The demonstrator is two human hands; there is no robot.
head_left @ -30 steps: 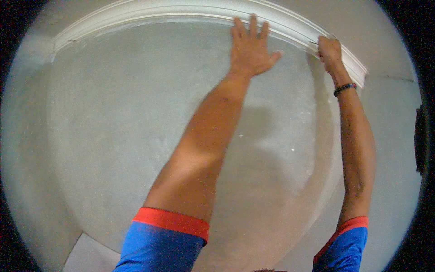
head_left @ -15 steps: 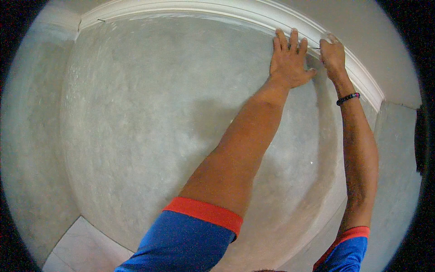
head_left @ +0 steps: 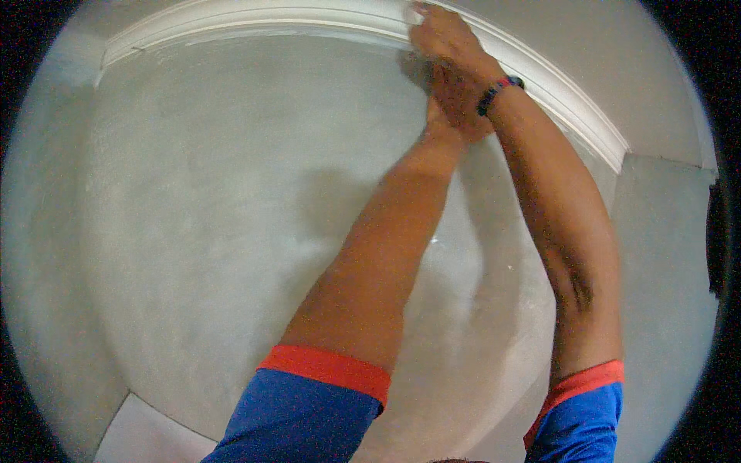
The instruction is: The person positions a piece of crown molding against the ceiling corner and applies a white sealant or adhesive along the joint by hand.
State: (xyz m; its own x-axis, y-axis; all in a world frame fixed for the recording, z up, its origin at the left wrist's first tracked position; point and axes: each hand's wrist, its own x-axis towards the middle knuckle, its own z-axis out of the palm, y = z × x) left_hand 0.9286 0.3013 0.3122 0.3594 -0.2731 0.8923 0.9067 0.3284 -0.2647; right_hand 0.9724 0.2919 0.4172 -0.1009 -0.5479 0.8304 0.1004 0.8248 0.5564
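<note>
A white moulding (head_left: 309, 17) runs along the top of the grey wall (head_left: 231, 177). My right hand (head_left: 449, 38) reaches up across my left hand, its fingers curled at the moulding. A small whitish bit shows at its fingertips, too blurred to name. Below and behind it, my left hand (head_left: 467, 119) is by the wall, just under the moulding. The right hand covers its fingers, so their pose is hidden. A dark beaded bracelet (head_left: 498, 94) circles my right wrist.
A thin dark nail-like piece (head_left: 139, 49) sticks out at the moulding's lower edge on the far left. Side walls meet the grey wall at both ends. A pale floor tile (head_left: 147, 436) shows at the lower left. Something black (head_left: 717, 239) stands at the right rim.
My right hand has moved left along the moulding and now crosses over my left hand, hiding its spread fingers. The view has shifted slightly.
</note>
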